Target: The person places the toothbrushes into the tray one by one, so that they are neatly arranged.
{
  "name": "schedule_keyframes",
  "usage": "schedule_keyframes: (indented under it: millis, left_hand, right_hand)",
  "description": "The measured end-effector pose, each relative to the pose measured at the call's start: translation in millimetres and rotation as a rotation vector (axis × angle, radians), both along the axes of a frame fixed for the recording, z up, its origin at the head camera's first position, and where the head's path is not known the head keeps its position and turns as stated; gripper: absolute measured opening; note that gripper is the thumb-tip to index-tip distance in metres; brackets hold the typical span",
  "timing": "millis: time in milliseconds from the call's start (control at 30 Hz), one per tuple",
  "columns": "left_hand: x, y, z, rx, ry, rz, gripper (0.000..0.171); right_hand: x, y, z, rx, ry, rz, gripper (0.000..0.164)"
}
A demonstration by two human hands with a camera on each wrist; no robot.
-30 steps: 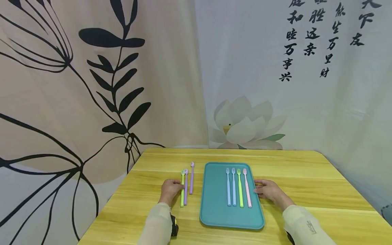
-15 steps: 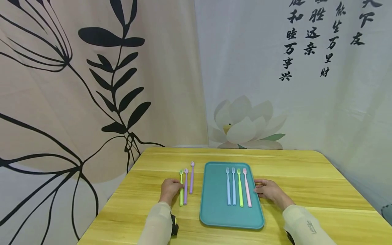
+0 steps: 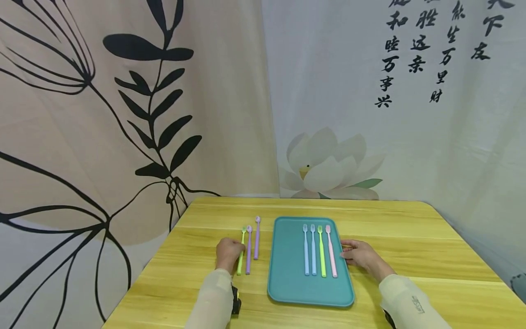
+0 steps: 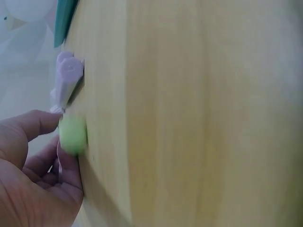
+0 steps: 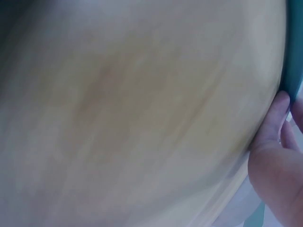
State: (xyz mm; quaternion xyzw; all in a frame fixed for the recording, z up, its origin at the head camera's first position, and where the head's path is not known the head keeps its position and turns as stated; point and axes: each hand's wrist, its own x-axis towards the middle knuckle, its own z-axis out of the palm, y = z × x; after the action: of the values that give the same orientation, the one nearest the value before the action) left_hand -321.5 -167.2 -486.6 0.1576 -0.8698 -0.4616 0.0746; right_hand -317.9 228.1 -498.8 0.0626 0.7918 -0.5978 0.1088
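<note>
My left hand (image 3: 229,254) pinches a green toothbrush (image 3: 240,262) between thumb and fingers, left of the tray. The toothbrush slants, its head leaning to the right; in the left wrist view its green handle end (image 4: 73,135) is blurred. Close beside it on the table lie a purple toothbrush (image 3: 248,256) and, farther back, a second purple toothbrush (image 3: 256,242). My right hand (image 3: 363,258) holds the right rim of a teal tray (image 3: 287,283), fingers and thumb at its edge. That tray edge (image 5: 294,52) also shows in the right wrist view.
On the tray's right half, two blue toothbrushes (image 3: 314,256), a green toothbrush (image 3: 322,256) and a pink toothbrush (image 3: 331,256) lie in a row, heads away from me. The wooden table (image 3: 415,237) ends at a printed curtain (image 3: 234,114) behind.
My left hand has drawn the green toothbrush a little to the left, away from the purple one, and its handle end has swung left. The right hand and tray have stayed put.
</note>
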Motion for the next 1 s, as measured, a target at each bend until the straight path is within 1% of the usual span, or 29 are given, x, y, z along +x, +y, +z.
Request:
schedule_keyframes:
  millis: [100, 233, 333, 467, 633, 733, 867, 1000]
  left_hand:
    - [0.3, 1.8, 1.5, -0.033, 0.008, 0.015, 0.007]
    - [0.2, 3.2, 3.1, -0.05, 0.018, 0.025, 0.014]
    - [-0.7, 3.1, 3.8, -0.046, 0.028, 0.03, 0.019]
    - [-3.1, 2.3, 4.2, -0.042, 0.045, 0.043, 0.02]
    - [-4.9, -0.1, 6.5, -0.017, 0.037, 0.053, 0.016]
    - [-4.7, -0.5, 9.3, 0.0, 0.013, 0.055, 0.016]
    - [-4.8, -1.4, 13.4, 0.022, 0.004, 0.062, 0.018]
    - [-5.3, -2.5, 17.4, 0.047, -0.003, 0.063, 0.017]
  right_hand:
    - [0.0, 0.1, -0.3, -0.011, -0.002, -0.006, 0.05]
    - [1.1, -0.4, 0.5, -0.013, 0.0, -0.002, 0.051]
    - [1.2, -0.6, 0.7, -0.018, 0.001, -0.001, 0.051]
    - [-0.3, -0.2, -0.1, -0.018, -0.002, -0.003, 0.051]
    - [-1.3, 0.1, -0.7, -0.018, -0.001, 0.0, 0.052]
    - [-0.9, 0.1, -0.4, -0.019, 0.002, 0.004, 0.052]
    - [-0.2, 0.1, 0.4, -0.02, 0.003, 0.004, 0.052]
    - [0.7, -0.3, 2.0, -0.02, -0.001, 0.005, 0.052]
